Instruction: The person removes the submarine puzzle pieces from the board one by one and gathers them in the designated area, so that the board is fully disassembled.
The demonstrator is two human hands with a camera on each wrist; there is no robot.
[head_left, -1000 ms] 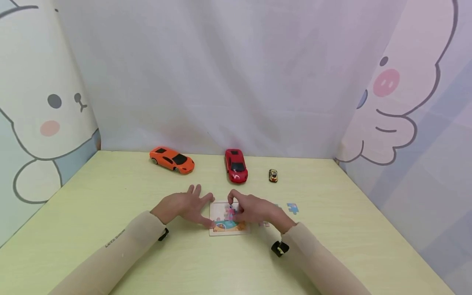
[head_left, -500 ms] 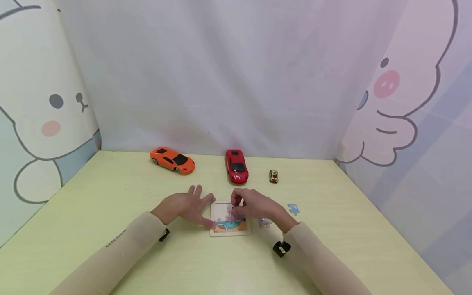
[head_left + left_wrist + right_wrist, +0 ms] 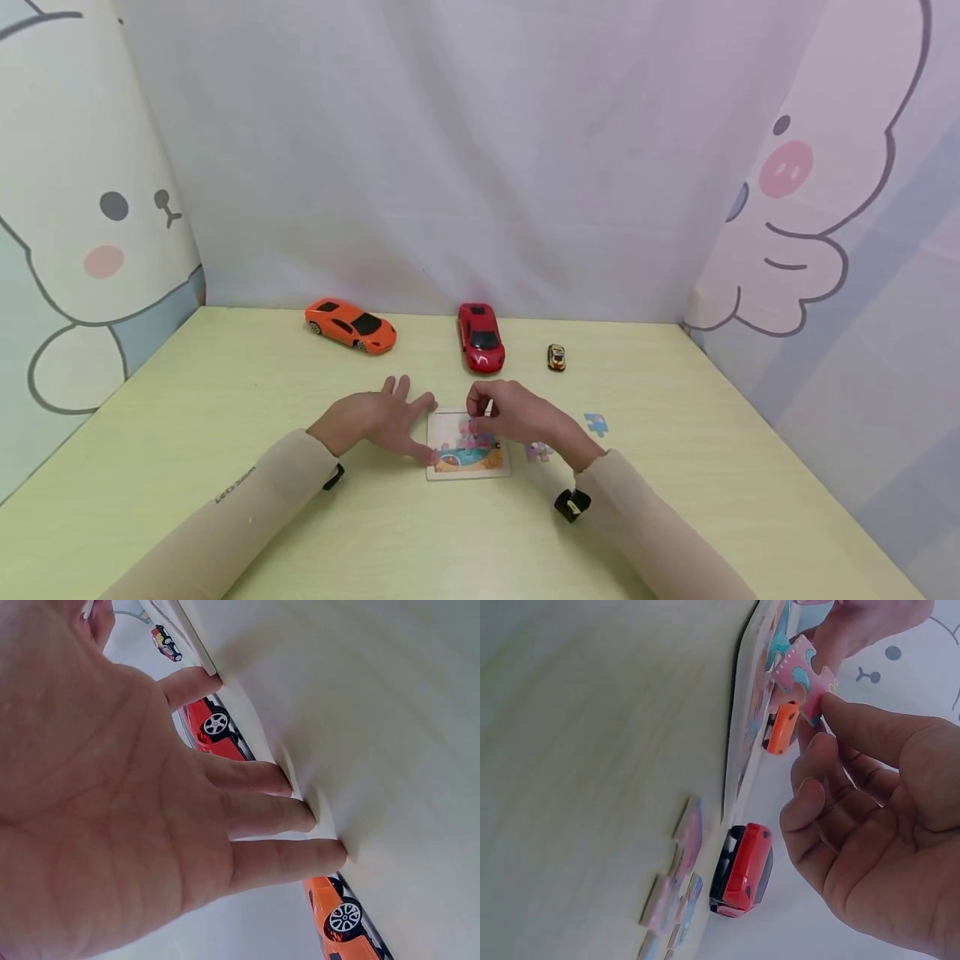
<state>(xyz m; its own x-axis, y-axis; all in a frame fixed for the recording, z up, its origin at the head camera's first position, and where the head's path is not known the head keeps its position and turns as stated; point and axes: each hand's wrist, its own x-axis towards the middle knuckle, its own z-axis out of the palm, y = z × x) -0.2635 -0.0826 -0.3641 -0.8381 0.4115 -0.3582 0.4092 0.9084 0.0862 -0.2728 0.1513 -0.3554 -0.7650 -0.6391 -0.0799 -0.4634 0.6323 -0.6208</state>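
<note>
A puzzle board (image 3: pixel 468 476) with a pale rim lies on the table, its lower part filled with a blue and orange picture. My left hand (image 3: pixel 390 423) rests at the board's left edge with fingers spread and straight; in the left wrist view its fingertips touch the table and one touches the rim. Over the board, my right hand (image 3: pixel 517 412) pinches a pink puzzle piece (image 3: pixel 807 679) between thumb and fingertips, and the piece is tilted in the right wrist view. Right of the board lie loose pink puzzle pieces (image 3: pixel 537 452), partly hidden by the right wrist.
Farther right lies a blue puzzle piece (image 3: pixel 597 424). Along the back stand an orange toy car (image 3: pixel 350 326), a red toy car (image 3: pixel 481 338) and a small yellow toy car (image 3: pixel 556 357). A pale curtain (image 3: pixel 450 167) hangs behind the table.
My right hand has shifted slightly right and up over the board, still pinching the pink piece, baring more of the board's lower right corner. The left hand has stayed in place.
</note>
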